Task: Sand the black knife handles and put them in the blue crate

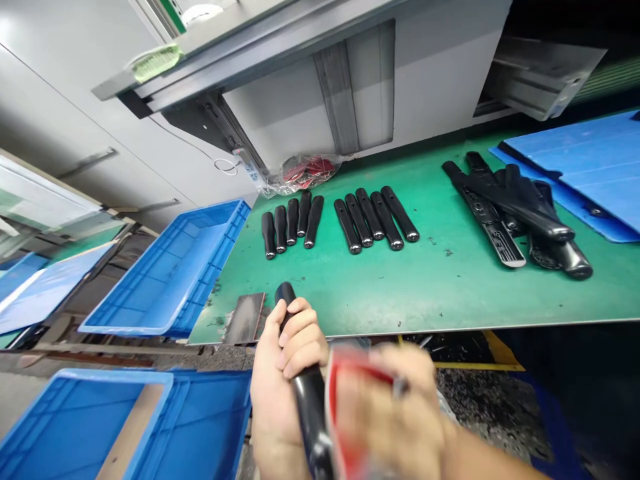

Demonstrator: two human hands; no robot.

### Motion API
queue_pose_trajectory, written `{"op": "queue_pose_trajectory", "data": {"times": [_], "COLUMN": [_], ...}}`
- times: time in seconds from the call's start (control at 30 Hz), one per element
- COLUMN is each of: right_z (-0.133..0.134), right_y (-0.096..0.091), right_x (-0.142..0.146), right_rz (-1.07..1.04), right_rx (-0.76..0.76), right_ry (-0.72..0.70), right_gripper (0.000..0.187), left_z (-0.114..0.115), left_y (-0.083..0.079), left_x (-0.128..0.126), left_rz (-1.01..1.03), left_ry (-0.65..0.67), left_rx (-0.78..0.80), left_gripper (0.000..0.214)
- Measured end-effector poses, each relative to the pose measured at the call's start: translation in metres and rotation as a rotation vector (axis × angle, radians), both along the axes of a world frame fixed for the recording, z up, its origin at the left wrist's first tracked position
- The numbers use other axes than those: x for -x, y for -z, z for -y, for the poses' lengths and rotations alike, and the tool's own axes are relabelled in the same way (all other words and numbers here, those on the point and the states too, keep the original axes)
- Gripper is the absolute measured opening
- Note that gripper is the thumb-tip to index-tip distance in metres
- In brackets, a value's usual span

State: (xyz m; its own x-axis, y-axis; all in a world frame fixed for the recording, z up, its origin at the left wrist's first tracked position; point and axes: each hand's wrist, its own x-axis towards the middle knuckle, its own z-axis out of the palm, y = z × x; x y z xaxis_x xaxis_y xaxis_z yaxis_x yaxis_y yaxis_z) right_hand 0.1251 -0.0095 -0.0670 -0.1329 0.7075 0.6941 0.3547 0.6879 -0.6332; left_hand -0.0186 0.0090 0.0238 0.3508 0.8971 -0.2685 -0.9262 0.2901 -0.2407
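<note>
My left hand [286,377] is wrapped round a long black handle [306,393] that points up toward the green table edge. My right hand [395,413] is blurred by motion and holds a red and white pad [345,400] against the handle's lower part. Both hands are below the near edge of the green table top [450,287]. On the table lie two rows of black handles, a left row [293,223] and a middle row [376,217].
A pile of longer black parts [520,213] lies at the table's right, beside blue sheets [585,167]. A plastic bag with red contents [305,172] sits at the back. Blue crates stand left [175,273] and below [125,427]. A dark plate [246,319] lies on the table's near corner.
</note>
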Motion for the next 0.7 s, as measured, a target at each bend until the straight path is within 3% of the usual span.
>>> {"op": "queue_pose_trajectory", "data": {"times": [0.1, 0.2, 0.27, 0.37, 0.43, 0.57, 0.7], "right_z": [-0.017, -0.002, 0.014, 0.031, 0.035, 0.040, 0.036], "right_y": [-0.008, -0.013, -0.010, 0.000, 0.005, 0.008, 0.007], "right_x": [-0.022, -0.041, -0.046, -0.045, -0.042, -0.037, -0.041], "right_rz": [-0.031, -0.147, -0.353, -0.750, -0.869, -0.674, -0.462], "right_rx": [-0.079, -0.085, 0.161, 0.591, 0.681, 0.560, 0.416], "right_ry": [0.109, 0.086, -0.021, -0.312, -0.427, -0.336, -0.352], "right_gripper": [0.045, 0.043, 0.044, 0.061, 0.059, 0.042, 0.041], "left_z": [0.008, 0.008, 0.003, -0.005, -0.010, -0.017, -0.019], "left_y": [-0.013, -0.017, -0.014, -0.004, 0.001, 0.008, 0.013], "left_x": [-0.004, -0.008, -0.010, -0.016, -0.022, -0.032, -0.037], "left_rz": [0.011, -0.255, -0.445, -0.598, -0.669, -0.769, -0.846], "left_ry": [0.204, 0.079, -0.010, -0.018, -0.002, 0.048, 0.078], "left_rx": [-0.158, -0.238, -0.222, -0.168, -0.098, 0.008, 0.039], "left_gripper": [0.033, 0.046, 0.053, 0.056, 0.049, 0.040, 0.042]}}
